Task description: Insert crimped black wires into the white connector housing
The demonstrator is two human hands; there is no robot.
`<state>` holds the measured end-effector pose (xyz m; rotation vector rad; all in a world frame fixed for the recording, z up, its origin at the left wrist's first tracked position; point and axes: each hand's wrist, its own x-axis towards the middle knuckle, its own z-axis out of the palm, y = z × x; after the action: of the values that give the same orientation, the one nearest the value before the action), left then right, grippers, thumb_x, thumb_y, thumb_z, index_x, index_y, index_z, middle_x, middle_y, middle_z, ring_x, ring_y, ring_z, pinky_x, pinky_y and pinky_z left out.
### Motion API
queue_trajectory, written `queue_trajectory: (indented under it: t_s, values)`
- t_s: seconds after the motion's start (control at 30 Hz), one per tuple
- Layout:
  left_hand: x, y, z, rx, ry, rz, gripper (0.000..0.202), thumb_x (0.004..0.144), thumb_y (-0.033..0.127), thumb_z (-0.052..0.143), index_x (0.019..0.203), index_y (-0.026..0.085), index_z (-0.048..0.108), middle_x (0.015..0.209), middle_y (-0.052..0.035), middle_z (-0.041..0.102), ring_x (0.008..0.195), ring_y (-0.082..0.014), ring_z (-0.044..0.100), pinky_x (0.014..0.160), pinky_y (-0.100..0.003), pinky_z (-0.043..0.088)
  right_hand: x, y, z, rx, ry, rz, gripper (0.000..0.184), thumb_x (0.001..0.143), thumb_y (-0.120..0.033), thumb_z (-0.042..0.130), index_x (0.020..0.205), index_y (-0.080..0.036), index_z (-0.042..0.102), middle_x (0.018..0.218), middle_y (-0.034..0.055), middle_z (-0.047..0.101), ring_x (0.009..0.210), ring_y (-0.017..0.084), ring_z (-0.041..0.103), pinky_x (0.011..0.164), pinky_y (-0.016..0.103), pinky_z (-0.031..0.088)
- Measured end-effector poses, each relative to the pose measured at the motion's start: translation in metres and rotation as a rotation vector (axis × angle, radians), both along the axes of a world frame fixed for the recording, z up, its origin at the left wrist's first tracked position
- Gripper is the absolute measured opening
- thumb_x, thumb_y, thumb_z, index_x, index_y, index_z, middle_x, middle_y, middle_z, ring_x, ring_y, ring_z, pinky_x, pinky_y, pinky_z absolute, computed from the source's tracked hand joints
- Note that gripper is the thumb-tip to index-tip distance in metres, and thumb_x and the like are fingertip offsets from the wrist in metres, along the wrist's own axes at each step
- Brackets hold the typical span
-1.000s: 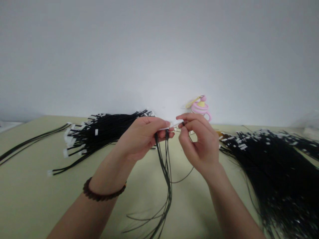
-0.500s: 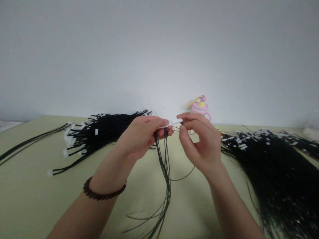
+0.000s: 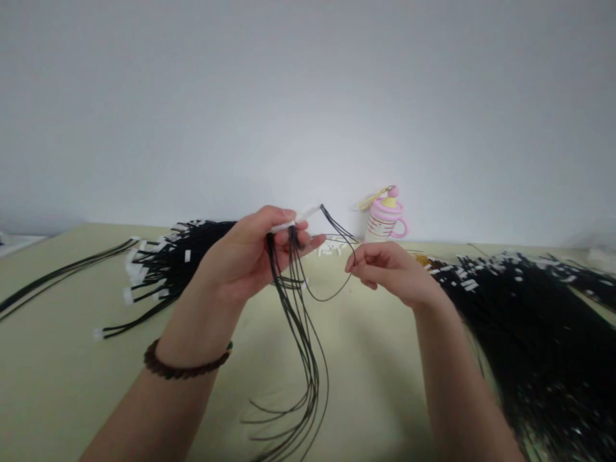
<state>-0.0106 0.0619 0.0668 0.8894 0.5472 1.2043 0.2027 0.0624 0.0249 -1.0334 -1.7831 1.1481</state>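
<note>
My left hand [image 3: 240, 256], a dark beaded bracelet on its wrist, is closed on narrow white connector pieces [image 3: 308, 213] between thumb and fingers. From these pieces a bunch of thin black wires [image 3: 305, 343] hangs towards the table's front, its loose ends curling left. More black wires [image 3: 337, 224] leave the right tip of the white piece and slope down to my right hand [image 3: 392, 269]. That hand pinches a thin wire at its fingertips, and one strand sags in a loop between both hands.
Black cables with white connectors [image 3: 158, 263] lie piled at left, with a separate few cables [image 3: 67, 269] beside them. A larger heap of black wires [image 3: 539, 321] covers the right. Behind the hands are small white pieces [image 3: 332, 246] and a pink-handled cup [image 3: 380, 226] near the wall.
My left hand has moved left and slightly up with the connector pieces. My right hand has come off the white piece's end and moved right and down, now pinching a wire.
</note>
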Motion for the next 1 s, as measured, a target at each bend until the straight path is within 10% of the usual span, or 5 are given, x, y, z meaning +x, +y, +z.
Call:
queue_trajectory:
  t_s: [0.23, 0.53, 0.67, 0.83, 1.0]
  values:
    - [0.012, 0.000, -0.008, 0.002, 0.201, -0.145, 0.021, 0.066, 0.016, 0.061, 0.047, 0.010, 0.056, 0.046, -0.0008, 0.050, 0.055, -0.0084, 0.058, 0.049, -0.011, 0.044, -0.001, 0.021, -0.013, -0.200, 0.407, -0.184, 0.023, 0.069, -0.030, 0.069, 0.084, -0.018, 0.058, 0.078, 0.0015, 0.069, 0.068, 0.012, 0.066, 0.055, 0.019, 0.046]
    - [0.017, 0.004, -0.019, 0.014, 0.248, -0.194, 0.017, 0.067, 0.019, 0.064, 0.052, 0.011, 0.060, 0.044, 0.0020, 0.049, 0.048, -0.0072, 0.053, 0.065, -0.023, 0.051, 0.000, 0.027, -0.009, -0.218, 0.662, -0.181, 0.013, 0.076, -0.028, 0.058, 0.084, -0.018, 0.060, 0.081, 0.0048, 0.071, 0.079, 0.015, 0.068, 0.067, 0.025, 0.052]
    - [0.018, 0.003, -0.018, 0.055, 0.319, -0.102, 0.019, 0.067, 0.020, 0.064, 0.050, 0.012, 0.059, 0.043, 0.0031, 0.047, 0.048, -0.0067, 0.051, 0.063, -0.022, 0.049, -0.001, 0.027, -0.009, -0.152, 0.556, -0.273, 0.023, 0.078, -0.038, 0.055, 0.086, -0.017, 0.059, 0.081, 0.0063, 0.069, 0.080, 0.017, 0.066, 0.066, 0.027, 0.050]
    - [0.018, 0.006, -0.021, 0.246, 0.476, 0.069, 0.024, 0.071, 0.021, 0.060, 0.049, 0.012, 0.059, 0.057, -0.0034, 0.061, 0.052, -0.0058, 0.049, 0.048, -0.017, 0.035, -0.012, 0.013, -0.003, 0.283, 0.199, -0.598, 0.026, 0.069, -0.031, 0.067, 0.090, -0.019, 0.057, 0.086, 0.0025, 0.062, 0.079, 0.013, 0.058, 0.064, 0.024, 0.044]
    - [0.019, 0.014, -0.027, 0.236, 0.432, 0.103, 0.028, 0.070, 0.022, 0.062, 0.045, 0.014, 0.054, 0.047, 0.0018, 0.052, 0.053, -0.0066, 0.049, 0.052, -0.018, 0.037, -0.037, -0.021, 0.011, 0.358, 0.052, -0.394, 0.014, 0.076, -0.028, 0.059, 0.069, -0.016, 0.055, 0.052, -0.0051, 0.047, 0.046, 0.006, 0.040, 0.043, 0.019, 0.030]
